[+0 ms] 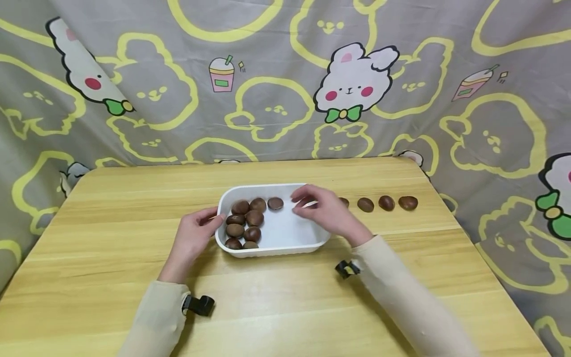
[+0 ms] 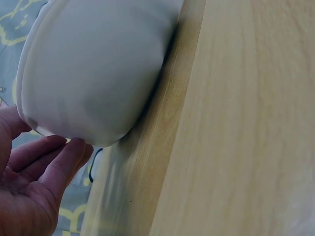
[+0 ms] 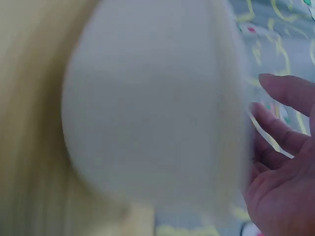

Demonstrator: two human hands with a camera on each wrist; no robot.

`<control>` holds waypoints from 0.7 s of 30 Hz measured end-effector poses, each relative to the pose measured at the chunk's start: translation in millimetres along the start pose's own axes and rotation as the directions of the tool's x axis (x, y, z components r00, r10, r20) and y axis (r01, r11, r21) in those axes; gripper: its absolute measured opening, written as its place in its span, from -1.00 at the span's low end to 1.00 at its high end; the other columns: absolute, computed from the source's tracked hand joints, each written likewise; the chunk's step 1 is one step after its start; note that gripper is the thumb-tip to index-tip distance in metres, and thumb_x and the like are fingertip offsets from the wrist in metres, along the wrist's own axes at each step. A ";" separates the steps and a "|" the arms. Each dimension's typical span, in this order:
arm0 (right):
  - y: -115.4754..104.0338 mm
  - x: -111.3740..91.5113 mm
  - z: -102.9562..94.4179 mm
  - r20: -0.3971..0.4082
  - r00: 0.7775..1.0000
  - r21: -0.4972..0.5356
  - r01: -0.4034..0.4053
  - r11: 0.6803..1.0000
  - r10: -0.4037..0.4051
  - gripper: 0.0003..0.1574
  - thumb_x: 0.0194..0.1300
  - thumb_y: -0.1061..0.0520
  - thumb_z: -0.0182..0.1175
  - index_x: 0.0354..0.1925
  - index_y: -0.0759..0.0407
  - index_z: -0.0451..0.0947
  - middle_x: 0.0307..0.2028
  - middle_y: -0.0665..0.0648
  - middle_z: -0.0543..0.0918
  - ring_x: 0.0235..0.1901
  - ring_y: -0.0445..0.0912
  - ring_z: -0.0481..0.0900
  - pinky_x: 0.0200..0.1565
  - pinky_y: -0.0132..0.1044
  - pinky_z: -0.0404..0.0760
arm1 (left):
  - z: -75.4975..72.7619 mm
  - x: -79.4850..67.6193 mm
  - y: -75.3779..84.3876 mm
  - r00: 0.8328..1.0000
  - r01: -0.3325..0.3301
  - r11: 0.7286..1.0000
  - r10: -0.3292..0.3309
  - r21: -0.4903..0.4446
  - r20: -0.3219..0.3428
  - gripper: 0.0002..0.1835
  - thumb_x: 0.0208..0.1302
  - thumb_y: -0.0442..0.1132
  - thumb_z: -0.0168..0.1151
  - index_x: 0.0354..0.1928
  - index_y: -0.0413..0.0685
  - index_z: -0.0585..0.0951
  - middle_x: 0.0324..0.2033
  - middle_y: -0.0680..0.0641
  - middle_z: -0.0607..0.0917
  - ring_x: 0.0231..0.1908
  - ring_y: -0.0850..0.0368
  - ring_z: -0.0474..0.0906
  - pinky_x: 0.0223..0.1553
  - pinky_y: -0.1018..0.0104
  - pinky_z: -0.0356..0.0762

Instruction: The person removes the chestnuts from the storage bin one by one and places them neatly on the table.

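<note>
A white rectangular tray with rounded corners stands on the table, several brown chestnuts grouped in its left part. One chestnut lies at the right end of the back row, just left of my right fingertips. My left hand grips the tray's left end, thumb on the rim and fingers against the outer wall, as the left wrist view also shows. Over the tray's right end hovers my right hand. In the right wrist view, its thumb and fingers are spread apart with nothing between them.
Right of the tray, more chestnuts lie in a row on the wooden table, the nearest partly hidden behind my right hand. A grey patterned curtain hangs behind the table and along its sides. Each sleeve carries a black wrist mount.
</note>
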State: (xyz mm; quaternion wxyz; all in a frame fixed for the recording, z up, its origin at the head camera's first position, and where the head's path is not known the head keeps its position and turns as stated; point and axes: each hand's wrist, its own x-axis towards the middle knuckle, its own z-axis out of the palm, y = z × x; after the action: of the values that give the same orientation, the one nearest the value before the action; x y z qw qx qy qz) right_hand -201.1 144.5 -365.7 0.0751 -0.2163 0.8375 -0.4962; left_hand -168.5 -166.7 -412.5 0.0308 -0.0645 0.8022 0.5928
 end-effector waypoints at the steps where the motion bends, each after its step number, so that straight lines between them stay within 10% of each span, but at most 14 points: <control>1: -0.9 3.1 8.7 0.023 1.000 -0.007 0.010 1.000 -0.010 -0.66 0.28 0.27 0.32 0.01 0.33 0.57 -0.04 0.27 0.63 -0.12 -0.04 0.60 -0.02 -0.19 0.61 | 0.1 -0.2 -0.6 1.000 -0.002 1.000 0.002 -0.002 0.000 -0.56 0.38 -0.21 0.24 0.19 -0.33 0.55 0.05 -0.32 0.63 0.01 0.00 0.58 -0.13 0.46 0.59; 21: -11.9 27.0 79.6 0.290 0.946 -0.199 0.206 0.958 -0.143 -0.66 0.21 0.29 0.37 -0.03 0.26 0.60 -0.11 0.09 0.66 -0.12 -0.07 0.59 0.01 -0.18 0.56 | 0.8 0.0 -1.2 1.000 -0.005 1.000 0.005 -0.001 -0.007 -0.57 0.37 -0.23 0.25 0.19 -0.33 0.56 0.05 -0.31 0.63 0.04 -0.02 0.57 -0.12 0.49 0.57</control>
State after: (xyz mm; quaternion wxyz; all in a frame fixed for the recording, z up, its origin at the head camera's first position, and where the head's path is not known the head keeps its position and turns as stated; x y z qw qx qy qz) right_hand -194.7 64.2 -392.6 0.1200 -0.3632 0.8477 -0.3676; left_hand -168.3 -166.3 -413.9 0.0262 -0.0646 0.8021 0.5931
